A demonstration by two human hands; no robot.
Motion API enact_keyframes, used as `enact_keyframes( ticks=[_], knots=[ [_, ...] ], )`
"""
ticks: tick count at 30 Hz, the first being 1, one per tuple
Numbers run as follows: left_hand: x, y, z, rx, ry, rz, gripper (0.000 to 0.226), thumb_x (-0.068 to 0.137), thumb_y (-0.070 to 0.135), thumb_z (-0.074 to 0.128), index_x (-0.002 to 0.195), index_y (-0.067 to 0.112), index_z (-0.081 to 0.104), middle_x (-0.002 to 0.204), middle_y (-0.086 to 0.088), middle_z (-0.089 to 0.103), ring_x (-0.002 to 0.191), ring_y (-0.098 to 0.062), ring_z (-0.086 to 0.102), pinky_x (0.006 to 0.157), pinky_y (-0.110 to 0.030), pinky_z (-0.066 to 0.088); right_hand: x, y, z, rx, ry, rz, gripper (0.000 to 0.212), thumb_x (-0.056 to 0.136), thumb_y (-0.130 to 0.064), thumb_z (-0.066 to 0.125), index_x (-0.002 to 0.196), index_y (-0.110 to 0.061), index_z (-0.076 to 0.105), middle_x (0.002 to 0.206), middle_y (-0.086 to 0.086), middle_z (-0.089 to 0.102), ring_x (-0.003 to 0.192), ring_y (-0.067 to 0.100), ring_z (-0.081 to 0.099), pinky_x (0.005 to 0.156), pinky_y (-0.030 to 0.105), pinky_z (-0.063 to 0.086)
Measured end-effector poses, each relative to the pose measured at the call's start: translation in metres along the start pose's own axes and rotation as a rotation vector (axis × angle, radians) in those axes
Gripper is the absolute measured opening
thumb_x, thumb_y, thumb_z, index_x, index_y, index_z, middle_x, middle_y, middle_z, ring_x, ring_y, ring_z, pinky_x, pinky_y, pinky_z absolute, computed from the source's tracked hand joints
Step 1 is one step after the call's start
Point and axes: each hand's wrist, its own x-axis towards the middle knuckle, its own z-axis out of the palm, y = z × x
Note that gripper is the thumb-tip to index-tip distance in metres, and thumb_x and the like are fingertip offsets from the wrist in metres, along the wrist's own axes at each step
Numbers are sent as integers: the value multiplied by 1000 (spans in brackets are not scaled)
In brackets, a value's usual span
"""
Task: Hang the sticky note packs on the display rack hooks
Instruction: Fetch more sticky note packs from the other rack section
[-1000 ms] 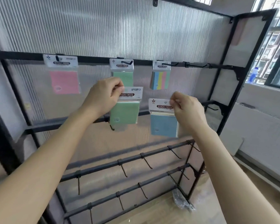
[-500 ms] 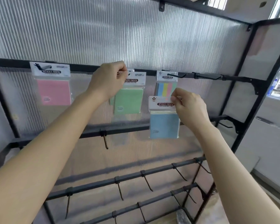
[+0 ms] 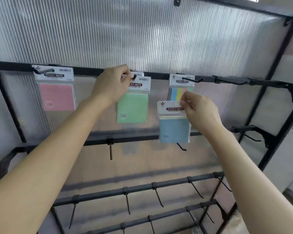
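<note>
Roughly midway, I judge; pink pack (image 3: 57,96) and striped pack (image 3: 180,92) hang on top bar (image 3: 88,71) hooks, nobody touching them; left hand (image 3: 112,85) pinches the green pack (image 3: 133,108) by its header, thumb and forefinger clamped on the upper left corner; hook tip (image 3: 134,76) pokes out just right of those fingertips, so this pack looks on or nearly seated, cannot tell if it is fully home; right hand (image 3: 200,112) pinches the blue pack (image 3: 174,129) at the header's top right, fingers closed on it; pack dangles below them, on no hook; striped pack just above those fingers; free hook (image 3: 233,81) further right of them on the same bar; lower hooks (image 3: 110,150) bare, well below both hands; left to do: release green, hang blue; no other loose packs in view.
</note>
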Motion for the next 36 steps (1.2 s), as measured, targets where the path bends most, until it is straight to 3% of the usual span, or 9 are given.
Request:
enact_keyframes(
  ticks=[9, 14, 17, 19, 22, 25, 30, 36],
  knots=[
    [19, -17, 17, 106, 92, -73, 9, 94, 20, 52, 90, 13, 55, 92, 3, 54, 82, -15, 49, 66, -29, 32, 11, 2, 3, -30, -13, -43, 14, 96, -21, 43, 95, -15, 56, 97, 7, 63, 87, 27, 51, 63, 30, 29],
    [25, -20, 22, 190, 189, -98, 11, 89, 20, 57, 83, 14, 49, 86, 0, 52, 78, -15, 44, 66, -28, 28, 11, 1, 3, -34, 1, -54, 15, 96, -20, 43, 95, -15, 56, 97, 4, 63, 88, 26, 53, 62, 30, 30],
    [22, -22, 23, 226, 236, -70, 13, 86, 18, 59, 88, 12, 47, 92, -5, 52, 83, -17, 42, 72, -29, 28, 10, 3, 3, -26, 14, -41, 13, 95, -19, 44, 94, -15, 56, 95, 4, 63, 84, 24, 49, 62, 30, 29],
    [15, -24, 25, 289, 253, -20, 22, 84, 16, 59, 101, 8, 49, 106, -10, 51, 95, -24, 43, 81, -33, 31, 8, 5, 3, -24, 20, -20, 13, 95, -19, 44, 93, -15, 56, 93, 4, 63, 80, 21, 45, 62, 30, 27],
    [-6, -25, 29, 340, 188, -7, 46, 83, 16, 62, 123, 5, 45, 127, -14, 43, 120, -31, 35, 97, -40, 28, 3, 9, 6, -17, 20, 0, 13, 94, -19, 45, 93, -14, 56, 94, 7, 64, 83, 25, 48, 63, 30, 29],
    [-31, -28, 37, 376, 84, -40, 66, 82, 19, 64, 139, 7, 33, 149, -14, 23, 137, -32, 17, 110, -46, 15, -4, 17, 11, -6, 9, 16, 13, 94, -19, 45, 93, -13, 57, 95, 8, 65, 89, 30, 52, 63, 31, 31],
    [-64, -19, 60, 459, -39, -27, 68, 86, 20, 61, 144, 9, 26, 154, -14, 13, 141, -32, 10, 114, -49, 9, -11, 40, 15, 36, -7, 39, 13, 94, -18, 46, 93, -12, 57, 98, 8, 66, 90, 31, 53, 63, 31, 31],
    [-66, 23, 99, 459, -57, -15, 68, 88, 21, 58, 146, 12, 23, 154, -13, 13, 141, -32, 11, 113, -47, 10, -8, 85, 4, 52, -32, 17, 12, 93, -17, 45, 91, -11, 56, 97, 6, 66, 87, 28, 51, 61, 31, 27]
  ],
)
